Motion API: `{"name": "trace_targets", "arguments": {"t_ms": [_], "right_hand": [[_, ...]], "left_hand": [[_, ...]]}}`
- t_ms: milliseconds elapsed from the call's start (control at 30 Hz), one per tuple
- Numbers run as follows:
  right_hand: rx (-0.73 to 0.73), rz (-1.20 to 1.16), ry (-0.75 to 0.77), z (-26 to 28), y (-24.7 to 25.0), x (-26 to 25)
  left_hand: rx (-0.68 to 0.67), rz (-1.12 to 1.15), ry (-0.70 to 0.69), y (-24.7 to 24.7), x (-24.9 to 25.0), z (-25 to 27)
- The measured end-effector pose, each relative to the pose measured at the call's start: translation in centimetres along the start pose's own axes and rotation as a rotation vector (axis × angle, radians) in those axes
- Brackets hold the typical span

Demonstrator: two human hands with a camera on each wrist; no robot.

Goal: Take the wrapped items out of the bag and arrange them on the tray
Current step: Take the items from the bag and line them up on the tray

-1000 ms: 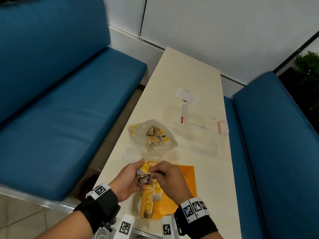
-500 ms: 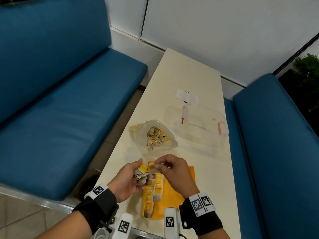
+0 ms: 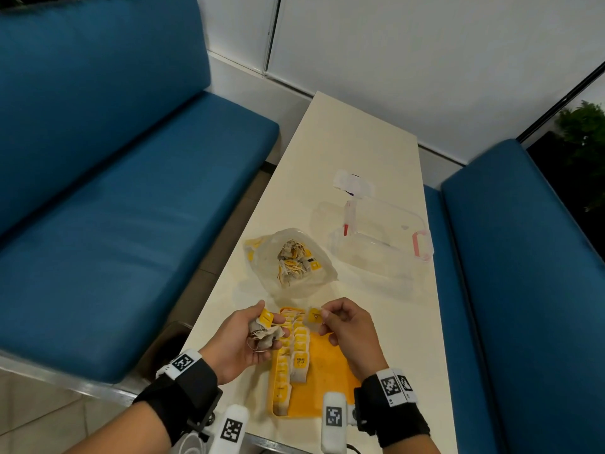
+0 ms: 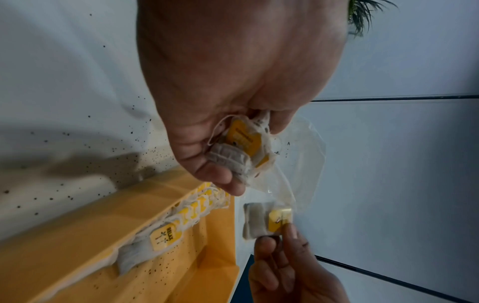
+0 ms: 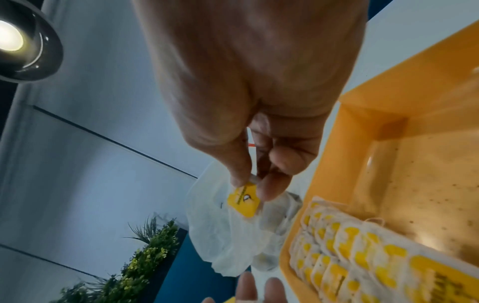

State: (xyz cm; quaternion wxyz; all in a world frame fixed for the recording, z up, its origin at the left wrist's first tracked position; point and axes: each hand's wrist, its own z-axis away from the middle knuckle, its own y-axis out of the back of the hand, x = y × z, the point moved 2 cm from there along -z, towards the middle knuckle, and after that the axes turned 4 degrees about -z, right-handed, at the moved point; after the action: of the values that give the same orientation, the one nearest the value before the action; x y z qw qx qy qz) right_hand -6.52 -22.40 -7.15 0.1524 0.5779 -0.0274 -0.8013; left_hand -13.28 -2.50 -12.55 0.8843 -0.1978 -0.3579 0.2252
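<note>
My left hand (image 3: 258, 329) (image 4: 233, 155) grips a bunch of tea bags (image 3: 265, 329) (image 4: 241, 151) with yellow tags, just left of the yellow tray (image 3: 327, 381) (image 4: 77, 235) (image 5: 388, 114). My right hand (image 3: 322, 317) (image 5: 255, 184) pinches a single tea bag (image 3: 313, 317) (image 4: 267, 220) (image 5: 245, 202) by its yellow tag above the tray's far end. Two rows of tea bags (image 3: 293, 352) (image 5: 350, 246) lie along the tray's left side. The clear plastic bag (image 3: 291, 262) holding more tea bags lies on the table beyond the tray.
A clear plastic container (image 3: 381, 239) with pink clips stands at the right of the narrow cream table (image 3: 353, 149). A small white wrapper (image 3: 353, 185) lies behind it. Blue benches (image 3: 114, 208) flank the table on both sides.
My right hand has pulled one tea bag away from the bunch in my left hand and moved it rightward; the two hands have come apart.
</note>
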Motion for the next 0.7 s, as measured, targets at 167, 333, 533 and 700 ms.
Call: {"name": "trace_targets", "arguments": {"t_ms": [167,333,533,700], "right_hand": [[-0.016,0.064,-0.083,0.2,0.6,2.0],[-0.038,0.079,-0.186,0.8,1.0,3.8],[-0.084,0.204,-0.274,1.9,0.9,5.9],[-0.128,0.254,-0.375,2.3,-0.4,8.2]], "left_hand": [[0.006,-0.025,-0.004,-0.7,0.1,-0.1],[0.0,-0.041,0.005,-1.0,0.1,-0.2],[-0.011,-0.054,0.005,-1.1,0.0,-0.4],[-0.02,-0.073,0.007,-1.2,0.0,-0.5]]}}
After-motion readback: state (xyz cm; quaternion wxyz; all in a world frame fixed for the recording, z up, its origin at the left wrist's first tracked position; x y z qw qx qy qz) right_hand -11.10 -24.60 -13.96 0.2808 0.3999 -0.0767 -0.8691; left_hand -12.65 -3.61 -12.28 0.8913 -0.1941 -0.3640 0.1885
